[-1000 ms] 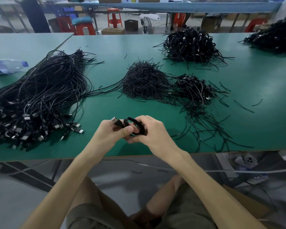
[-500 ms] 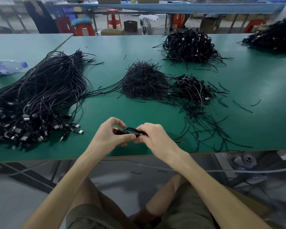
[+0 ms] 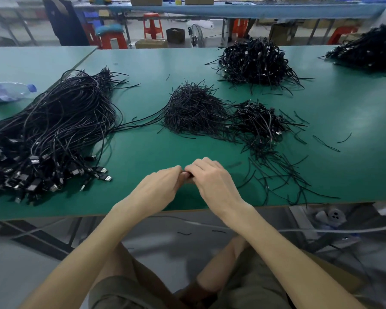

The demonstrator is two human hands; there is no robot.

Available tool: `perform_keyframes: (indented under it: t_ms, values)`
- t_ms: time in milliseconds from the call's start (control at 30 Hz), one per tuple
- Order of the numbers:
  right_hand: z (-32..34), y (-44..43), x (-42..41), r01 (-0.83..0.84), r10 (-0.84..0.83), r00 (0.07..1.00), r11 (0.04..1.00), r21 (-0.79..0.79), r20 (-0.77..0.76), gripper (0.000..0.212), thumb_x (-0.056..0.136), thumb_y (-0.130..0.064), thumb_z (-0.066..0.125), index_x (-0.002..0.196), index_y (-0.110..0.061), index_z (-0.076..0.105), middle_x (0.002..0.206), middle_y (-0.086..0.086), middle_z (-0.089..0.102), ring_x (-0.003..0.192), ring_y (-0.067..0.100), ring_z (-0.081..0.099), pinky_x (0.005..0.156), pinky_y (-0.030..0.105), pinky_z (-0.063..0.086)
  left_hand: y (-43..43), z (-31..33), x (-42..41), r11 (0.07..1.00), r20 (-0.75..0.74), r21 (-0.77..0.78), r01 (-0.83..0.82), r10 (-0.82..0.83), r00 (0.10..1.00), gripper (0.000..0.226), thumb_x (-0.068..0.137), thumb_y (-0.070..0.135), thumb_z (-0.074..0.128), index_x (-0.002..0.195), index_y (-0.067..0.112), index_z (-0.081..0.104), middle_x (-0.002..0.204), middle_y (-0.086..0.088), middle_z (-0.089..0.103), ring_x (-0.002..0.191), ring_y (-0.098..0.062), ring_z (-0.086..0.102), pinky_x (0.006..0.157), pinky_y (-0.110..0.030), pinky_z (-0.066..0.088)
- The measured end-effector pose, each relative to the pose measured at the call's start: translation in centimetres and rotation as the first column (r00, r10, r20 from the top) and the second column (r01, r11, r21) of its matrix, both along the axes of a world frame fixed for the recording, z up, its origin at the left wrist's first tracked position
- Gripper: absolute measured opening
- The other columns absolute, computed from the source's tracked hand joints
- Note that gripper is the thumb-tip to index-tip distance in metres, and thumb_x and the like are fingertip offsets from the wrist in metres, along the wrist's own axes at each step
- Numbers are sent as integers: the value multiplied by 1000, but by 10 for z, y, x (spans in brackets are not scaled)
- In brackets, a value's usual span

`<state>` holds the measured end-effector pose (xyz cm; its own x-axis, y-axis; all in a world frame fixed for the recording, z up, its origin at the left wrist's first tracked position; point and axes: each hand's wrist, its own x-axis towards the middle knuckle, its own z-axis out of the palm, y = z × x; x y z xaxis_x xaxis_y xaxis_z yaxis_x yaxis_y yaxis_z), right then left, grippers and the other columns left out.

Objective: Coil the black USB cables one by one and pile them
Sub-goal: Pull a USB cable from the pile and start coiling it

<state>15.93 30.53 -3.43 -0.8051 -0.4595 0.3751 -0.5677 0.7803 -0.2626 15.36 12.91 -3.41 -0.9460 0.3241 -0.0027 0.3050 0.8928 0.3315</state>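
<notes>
My left hand and my right hand meet fingertip to fingertip just above the near edge of the green table. Between them they hold a small coiled black USB cable, almost wholly hidden by the fingers. A big bundle of uncoiled black USB cables with silver plugs lies at the left. A mound of short black ties sits in the middle. Beside it on the right lies a small pile of coiled cables. A larger coiled pile stands further back.
A plastic water bottle lies at the far left. Another black cable heap sits at the back right. Loose ties are scattered right of my hands. Orange stools and boxes stand beyond the table.
My hands have turned palm-down and closed over the coil, which was in plain sight between the fingers before. They sit slightly lower, toward the table edge.
</notes>
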Motion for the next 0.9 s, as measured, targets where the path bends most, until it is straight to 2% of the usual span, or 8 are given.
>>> perform_keyframes:
  t_ms: [100, 200, 267, 433, 567, 667, 833, 900]
  values:
    - [2, 6, -1, 135, -126, 982, 989, 57, -137, 55, 87, -13, 75, 138, -5, 57, 136, 11, 57, 130, 27, 50, 117, 38, 35, -2, -11, -10, 941, -20, 276, -197, 210, 977, 43, 108, 43, 27, 85, 14, 48, 73, -3, 57, 66, -28, 55, 62, -41, 43]
    - [0, 22, 0, 256, -264, 944, 964, -67, -196, 38, 89, -21, 75, 120, -5, 59, 116, 10, 57, 108, 25, 55, 98, 34, 49, -7, -19, -22, 755, 80, 548, -359, 380, 922, 43, 110, 37, 29, 77, 18, 48, 72, 1, 52, 64, -19, 45, 59, -35, 36]
    - [-4, 38, -1, 378, -385, 917, 922, -83, -100, 29, 95, -28, 67, 111, -6, 57, 107, 8, 57, 97, 23, 55, 87, 33, 50, -9, -24, -24, 664, 137, 646, -376, 384, 913, 43, 111, 35, 29, 78, 15, 48, 69, 3, 46, 59, -15, 40, 57, -33, 34]
    - [-15, 70, -9, 631, -645, 764, 754, 184, 20, 38, 103, -39, 53, 118, -4, 52, 113, 14, 55, 102, 28, 51, 89, 36, 46, -9, -27, -20, 495, 243, 784, -374, 310, 919, 41, 110, 36, 33, 81, 13, 50, 60, 12, 37, 46, -4, 30, 43, -17, 28]
    - [-15, 67, -14, 608, -631, 774, 766, 207, 61, 23, 104, -22, 53, 122, -7, 51, 117, 14, 54, 106, 30, 49, 92, 38, 41, -10, -26, -16, 516, 224, 792, -327, 253, 941, 40, 111, 33, 32, 82, 10, 49, 60, 12, 35, 46, -3, 28, 42, -15, 26]
    - [-13, 63, -24, 580, -596, 794, 802, 144, 120, 29, 97, -3, 59, 123, -11, 51, 118, 12, 58, 110, 30, 49, 94, 39, 39, -11, -26, -15, 516, 212, 799, -310, 241, 947, 40, 111, 32, 32, 83, 9, 49, 62, 9, 34, 46, -3, 28, 43, -14, 26]
    - [-13, 69, -36, 571, -579, 793, 815, 100, 190, 17, 100, -10, 58, 117, -13, 56, 113, 9, 64, 109, 28, 51, 94, 40, 34, -11, -26, -15, 527, 202, 794, -302, 240, 949, 41, 111, 32, 32, 82, 9, 49, 61, 11, 36, 46, -3, 28, 43, -14, 27]
    - [-15, 68, -37, 551, -568, 804, 823, 138, 177, 20, 98, -2, 57, 114, -14, 55, 111, 10, 63, 107, 28, 49, 94, 41, 34, -11, -26, -15, 534, 201, 790, -302, 240, 950, 41, 111, 32, 32, 82, 9, 50, 60, 11, 37, 46, -3, 29, 43, -14, 27]
